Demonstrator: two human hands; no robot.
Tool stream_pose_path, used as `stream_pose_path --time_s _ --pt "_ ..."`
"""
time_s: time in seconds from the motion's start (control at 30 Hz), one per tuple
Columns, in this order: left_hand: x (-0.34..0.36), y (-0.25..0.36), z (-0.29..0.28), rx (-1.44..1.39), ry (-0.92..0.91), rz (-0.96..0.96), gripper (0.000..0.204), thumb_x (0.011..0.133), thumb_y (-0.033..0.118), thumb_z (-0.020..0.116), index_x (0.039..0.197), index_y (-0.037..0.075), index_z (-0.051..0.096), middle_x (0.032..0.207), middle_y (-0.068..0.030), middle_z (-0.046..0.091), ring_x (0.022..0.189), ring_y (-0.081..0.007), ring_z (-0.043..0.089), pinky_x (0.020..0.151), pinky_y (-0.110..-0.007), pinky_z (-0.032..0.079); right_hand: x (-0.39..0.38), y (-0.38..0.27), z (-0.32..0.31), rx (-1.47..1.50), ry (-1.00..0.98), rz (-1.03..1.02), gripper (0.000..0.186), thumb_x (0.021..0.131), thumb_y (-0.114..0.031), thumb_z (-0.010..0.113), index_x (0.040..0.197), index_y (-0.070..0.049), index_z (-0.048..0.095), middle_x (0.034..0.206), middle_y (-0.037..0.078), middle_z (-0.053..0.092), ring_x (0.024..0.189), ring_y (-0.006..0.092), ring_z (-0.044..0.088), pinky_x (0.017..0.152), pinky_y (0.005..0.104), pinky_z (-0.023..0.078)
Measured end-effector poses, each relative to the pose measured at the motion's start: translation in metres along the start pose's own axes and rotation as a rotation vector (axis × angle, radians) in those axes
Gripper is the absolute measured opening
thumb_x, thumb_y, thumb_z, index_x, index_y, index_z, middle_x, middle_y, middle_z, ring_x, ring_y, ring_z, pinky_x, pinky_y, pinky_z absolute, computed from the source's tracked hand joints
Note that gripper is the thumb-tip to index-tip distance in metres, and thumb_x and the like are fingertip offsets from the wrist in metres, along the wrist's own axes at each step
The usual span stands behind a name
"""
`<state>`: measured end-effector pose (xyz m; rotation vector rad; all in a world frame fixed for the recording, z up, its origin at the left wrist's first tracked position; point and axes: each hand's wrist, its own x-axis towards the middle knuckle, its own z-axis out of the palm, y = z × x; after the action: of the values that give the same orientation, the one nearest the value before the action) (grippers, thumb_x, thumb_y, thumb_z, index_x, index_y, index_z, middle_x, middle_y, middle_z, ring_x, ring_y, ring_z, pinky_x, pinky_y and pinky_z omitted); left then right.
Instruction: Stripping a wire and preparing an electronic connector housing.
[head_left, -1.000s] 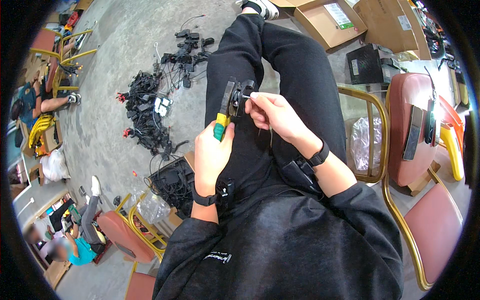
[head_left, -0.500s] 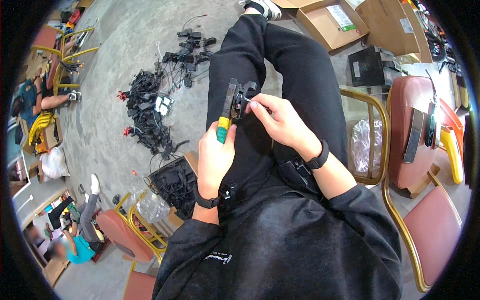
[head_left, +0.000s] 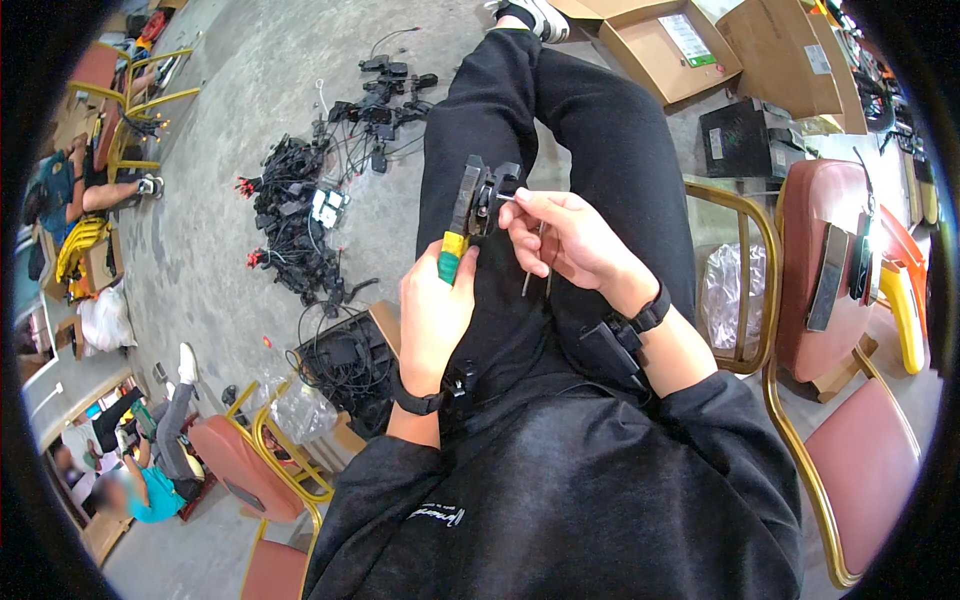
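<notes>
My left hand (head_left: 433,310) is closed round the yellow-and-green grip (head_left: 450,256) of an upright black device (head_left: 472,195), which has a narrow bar and a curved housing at its top. My right hand (head_left: 560,235) is beside that housing, thumb and forefinger pinching a thin metal rod (head_left: 507,197) at its right side, with the other fingers half curled. Thin rod-like pieces (head_left: 528,283) hang below those fingers; I cannot tell exactly what they are. Both hands are over my black-trousered legs (head_left: 590,110).
Heaped black devices and cables (head_left: 295,210) lie on the concrete floor at left, beside a bin of cables (head_left: 335,360). Chairs (head_left: 240,460) stand on both sides, one at right (head_left: 820,260) bearing dark objects. Cardboard boxes (head_left: 670,50) lie ahead. Other people (head_left: 150,495) sit at far left.
My right hand has turned so more of its palm and lower fingers show, and the thin hanging pieces now show clearly. The device in my left hand has shifted slightly right in view.
</notes>
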<state>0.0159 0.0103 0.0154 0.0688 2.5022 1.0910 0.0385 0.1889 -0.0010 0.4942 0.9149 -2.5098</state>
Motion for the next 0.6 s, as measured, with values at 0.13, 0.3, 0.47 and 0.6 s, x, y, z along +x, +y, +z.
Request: stream_pose_path --time_s 0.13,0.3,0.47,0.6 --pt "0.000 0.001 0.002 0.045 0.037 0.054 0.025 0.082 0.018 0.062 0.092 -0.004 0.059 0.082 -0.0235 0.062 0.079 -0.0391 0.061 0.068 -0.039 0.046 -0.001 0.004 -0.003 -0.383 0.133 -0.182 0.032 0.097 -0.025 0.040 0.085 -0.001 0.057 0.060 -0.002 0.044 0.049 0.0079 0.041 0.050 0.0216 0.037" --pt "0.002 0.000 0.000 0.015 -0.001 0.045 0.023 0.083 0.017 0.062 0.092 -0.004 0.059 0.082 -0.0235 0.061 0.079 -0.0394 0.061 0.068 -0.040 0.046 0.000 0.011 0.000 -0.887 0.223 -0.386 0.023 0.095 -0.019 0.046 0.090 -0.002 0.061 0.064 -0.002 0.048 0.061 0.0061 0.044 0.057 0.0222 0.039" --pt "0.002 0.002 -0.001 0.034 -0.001 0.055 0.022 0.083 0.016 0.062 0.091 -0.004 0.059 0.082 -0.0234 0.061 0.078 -0.0396 0.060 0.068 -0.040 0.047 0.009 0.019 -0.006 -1.135 0.283 -0.779 0.024 0.095 -0.018 0.044 0.089 -0.002 0.060 0.066 0.001 0.051 0.061 0.0085 0.049 0.058 0.0225 0.041" --pt "0.002 -0.002 0.001 0.035 0.018 0.093 0.022 0.082 0.016 0.062 0.091 -0.004 0.059 0.081 -0.0234 0.062 0.078 -0.0397 0.061 0.067 -0.040 0.047 0.006 0.014 -0.008 -0.412 0.056 -0.211 0.030 0.097 -0.023 0.040 0.088 0.000 0.057 0.064 0.001 0.049 0.059 0.0117 0.050 0.056 0.0231 0.041"
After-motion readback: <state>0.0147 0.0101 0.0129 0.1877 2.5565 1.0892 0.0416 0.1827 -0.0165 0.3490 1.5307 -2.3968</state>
